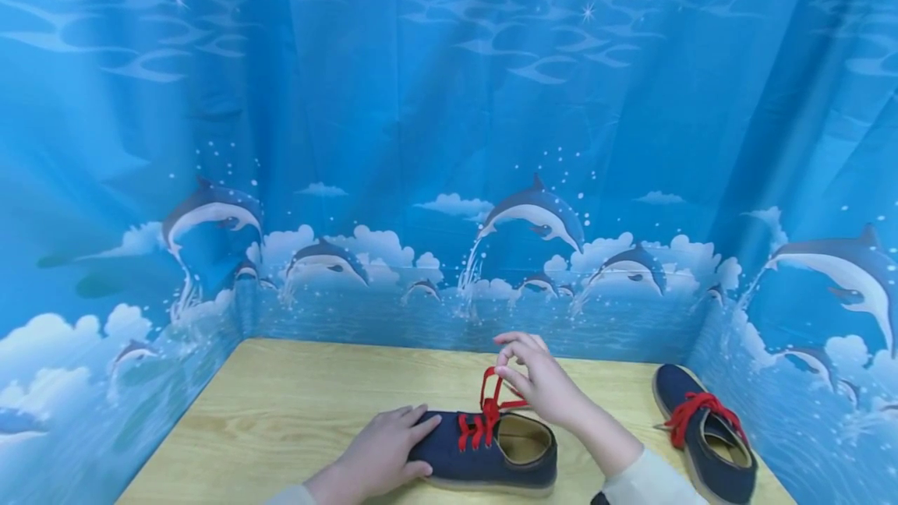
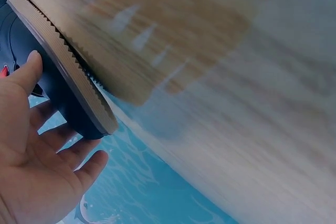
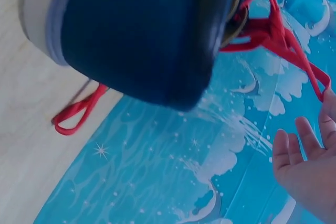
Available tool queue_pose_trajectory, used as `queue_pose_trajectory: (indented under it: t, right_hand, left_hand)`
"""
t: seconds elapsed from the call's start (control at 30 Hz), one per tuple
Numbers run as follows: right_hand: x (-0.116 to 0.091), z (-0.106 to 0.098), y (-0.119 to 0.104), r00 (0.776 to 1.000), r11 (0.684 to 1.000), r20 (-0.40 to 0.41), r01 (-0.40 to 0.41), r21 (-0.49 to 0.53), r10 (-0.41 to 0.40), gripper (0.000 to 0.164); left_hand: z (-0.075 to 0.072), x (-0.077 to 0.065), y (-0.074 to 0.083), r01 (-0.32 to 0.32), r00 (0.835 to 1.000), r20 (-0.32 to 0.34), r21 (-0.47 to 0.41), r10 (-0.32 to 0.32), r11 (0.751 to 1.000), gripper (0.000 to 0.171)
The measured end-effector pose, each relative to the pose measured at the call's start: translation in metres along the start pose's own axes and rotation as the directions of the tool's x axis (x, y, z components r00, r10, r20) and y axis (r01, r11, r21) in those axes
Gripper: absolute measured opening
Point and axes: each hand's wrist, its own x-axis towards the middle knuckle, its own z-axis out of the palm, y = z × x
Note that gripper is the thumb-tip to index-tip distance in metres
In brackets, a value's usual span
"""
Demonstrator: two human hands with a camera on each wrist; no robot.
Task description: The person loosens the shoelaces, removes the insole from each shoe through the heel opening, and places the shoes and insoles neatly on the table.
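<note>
A navy lace-up shoe (image 1: 449,454) with a tan lining lies on its sole at the table's front, toe to the left. My left hand (image 1: 384,446) holds its toe, thumb on the near side and fingers over the far side; the left wrist view shows this grip along the pale, ridged sole (image 2: 68,56). Above the tongue, my right hand (image 1: 536,380) pinches a loop of the red shoelace (image 1: 489,405) between thumb and finger, pulled up. In the right wrist view the lace (image 3: 294,51) runs taut to the fingertips, and another loop hangs past the heel.
A second navy shoe (image 1: 730,470) with red laces stands at the right edge of the wooden table (image 1: 295,396). A blue curtain (image 1: 435,115) printed with dolphins surrounds the table at the back and sides.
</note>
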Motion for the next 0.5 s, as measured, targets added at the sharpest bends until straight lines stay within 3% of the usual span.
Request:
queue_pose_trajectory:
  t: [0.5]
  right_hand:
    - [0.030, -0.039, 0.009, 0.984, 0.997, -0.171, -0.044, 0.056, 0.053, 0.012]
  left_hand:
    - [-0.003, -0.002, 0.002, 0.004, 1.000, 0.003, -0.017, -0.004, 1.000, 0.070]
